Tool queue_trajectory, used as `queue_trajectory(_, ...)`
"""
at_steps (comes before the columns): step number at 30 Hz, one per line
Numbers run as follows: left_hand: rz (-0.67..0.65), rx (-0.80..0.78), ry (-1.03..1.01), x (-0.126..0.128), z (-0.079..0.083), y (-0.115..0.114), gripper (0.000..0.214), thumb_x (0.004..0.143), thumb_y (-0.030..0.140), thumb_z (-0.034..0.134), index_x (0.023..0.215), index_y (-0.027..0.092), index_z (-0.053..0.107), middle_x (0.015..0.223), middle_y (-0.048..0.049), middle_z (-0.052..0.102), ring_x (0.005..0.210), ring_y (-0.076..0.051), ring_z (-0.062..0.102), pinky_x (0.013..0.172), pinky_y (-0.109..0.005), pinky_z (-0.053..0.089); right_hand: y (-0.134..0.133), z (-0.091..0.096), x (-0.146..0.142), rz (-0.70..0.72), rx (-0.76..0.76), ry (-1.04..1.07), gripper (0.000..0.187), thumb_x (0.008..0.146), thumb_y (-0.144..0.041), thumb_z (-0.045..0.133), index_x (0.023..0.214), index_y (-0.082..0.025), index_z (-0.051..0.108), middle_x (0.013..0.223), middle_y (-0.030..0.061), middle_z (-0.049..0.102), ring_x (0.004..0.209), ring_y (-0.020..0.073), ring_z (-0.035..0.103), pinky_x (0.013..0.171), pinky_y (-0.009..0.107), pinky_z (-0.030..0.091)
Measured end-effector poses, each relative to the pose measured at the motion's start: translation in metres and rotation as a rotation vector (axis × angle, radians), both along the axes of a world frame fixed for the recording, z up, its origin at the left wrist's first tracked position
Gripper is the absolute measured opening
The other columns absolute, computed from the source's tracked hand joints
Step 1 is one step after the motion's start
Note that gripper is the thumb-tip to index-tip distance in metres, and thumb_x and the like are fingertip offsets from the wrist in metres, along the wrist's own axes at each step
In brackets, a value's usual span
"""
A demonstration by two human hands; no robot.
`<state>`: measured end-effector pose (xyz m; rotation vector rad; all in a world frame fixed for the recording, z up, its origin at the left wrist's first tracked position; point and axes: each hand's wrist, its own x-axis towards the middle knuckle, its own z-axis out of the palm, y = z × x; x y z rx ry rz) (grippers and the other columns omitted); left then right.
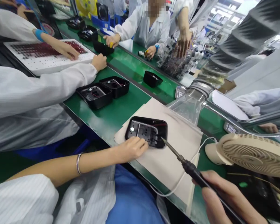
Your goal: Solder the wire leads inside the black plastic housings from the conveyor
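Head view, left to right. Far left: a neighbour's white sleeves, one hand (65,49) on a white tray (49,60) of small dark parts, the other fist (99,62) at the edge of the green belt (121,109). Further along the belt: two black shells (104,90) touching side by side, a smaller black box (152,78) well apart beyond them.

Centre: left hand (130,149) with a bracelet (78,164) at the wrist, fingers together and pressed flat on the near edge of a black housing (146,130); steadied, not clamped. Housing lying open side up on a beige mat (177,155), grey board and a white round part visible inside.

Right of that: soldering iron (177,154), tip just at the housing's right edge, whether touching or a hair off cannot be told. Right hand (221,193) wrapped tight round the iron's black grip, low right. Beside it a beige fan (252,154), above it a clear fume hood (189,104) on a hose.

Judging by this: housing placed and held, iron brought to the joint, soldering itself apparently just under way or about to be; joints too small to count. Shells up the belt not yet reached.
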<state>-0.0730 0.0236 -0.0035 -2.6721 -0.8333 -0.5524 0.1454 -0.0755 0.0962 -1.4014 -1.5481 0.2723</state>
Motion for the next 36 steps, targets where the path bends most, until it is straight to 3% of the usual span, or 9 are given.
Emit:
queue_trajectory(3,-0.094,0.028,-0.074,0.023,-0.003,-0.028,0.021,0.089,0.009,0.04,0.097,0.008,0.059,0.073,-0.0042,0.055,0.06,-0.013,0.046,0.053,-0.026,0.036,0.011,-0.009,0.002,0.003,-0.081,0.013,0.011,0.078,-0.026,0.068,0.088,-0.02,0.069,0.075,0.0017,0.068,0.062,0.0145,0.063,0.056,0.021,0.049)
queue_trajectory(8,-0.165,0.024,-0.172,0.044,-0.002,-0.04,0.019,0.089,0.017,0.05,0.099,0.007,0.061,0.077,-0.0056,0.059,0.06,-0.012,0.048,0.053,-0.025,0.038,0.029,-0.022,0.01,-0.033,-0.209,0.012,0.006,0.08,-0.023,0.065,0.086,-0.023,0.068,0.067,-0.0026,0.065,0.058,0.0118,0.061,0.054,0.02,0.047)
queue_trajectory(13,0.026,0.052,-0.264,0.033,-0.006,-0.036,0.04,0.089,0.049,0.05,0.094,0.012,0.065,0.096,-0.0097,0.066,0.078,-0.016,0.057,0.065,-0.026,0.045,0.034,-0.025,0.01,-0.084,-0.27,-0.018,0.004,0.08,-0.023,0.063,0.079,-0.021,0.067,0.059,-0.0036,0.061,0.051,0.0105,0.056,0.047,0.019,0.044)
queue_trajectory(17,0.158,0.027,-0.254,0.029,-0.012,-0.033,0.054,0.085,0.062,0.046,0.097,0.013,0.066,0.1,-0.0139,0.067,0.078,-0.019,0.056,0.066,-0.028,0.043,0.041,-0.026,0.002,-0.071,-0.351,-0.039,0.008,0.082,-0.019,0.059,0.076,-0.021,0.065,0.056,-0.0055,0.059,0.048,0.0087,0.054,0.046,0.017,0.043)
queue_trajectory(22,0.215,-0.066,-0.206,0.034,-0.021,-0.028,0.066,0.081,0.071,0.039,0.106,0.016,0.066,0.108,-0.0188,0.063,0.081,-0.024,0.056,0.066,-0.032,0.043,0.05,-0.029,-0.004,-0.054,-0.422,-0.063,0.01,0.082,-0.019,0.057,0.075,-0.021,0.063,0.053,-0.0069,0.056,0.045,0.0077,0.052,0.045,0.017,0.042)
queue_trajectory(26,0.233,-0.158,-0.199,0.036,-0.025,-0.025,0.07,0.076,0.074,0.045,0.112,0.018,0.064,0.114,-0.0217,0.058,0.086,-0.028,0.055,0.068,-0.035,0.044,0.054,-0.029,-0.004,-0.042,-0.434,-0.112,0.01,0.083,-0.019,0.056,0.075,-0.021,0.063,0.053,-0.0068,0.056,0.046,0.0078,0.052,0.046,0.018,0.041)
queue_trajectory(36,0.277,-0.369,-0.127,0.04,-0.022,-0.02,0.077,0.067,0.08,0.048,0.118,0.023,0.061,0.117,-0.0226,0.053,0.088,-0.032,0.052,0.068,-0.04,0.044,0.06,-0.023,-0.004,-0.038,-0.46,-0.201,0.013,0.082,-0.02,0.054,0.072,-0.021,0.062,0.049,-0.0062,0.055,0.041,0.0079,0.05,0.04,0.019,0.038)
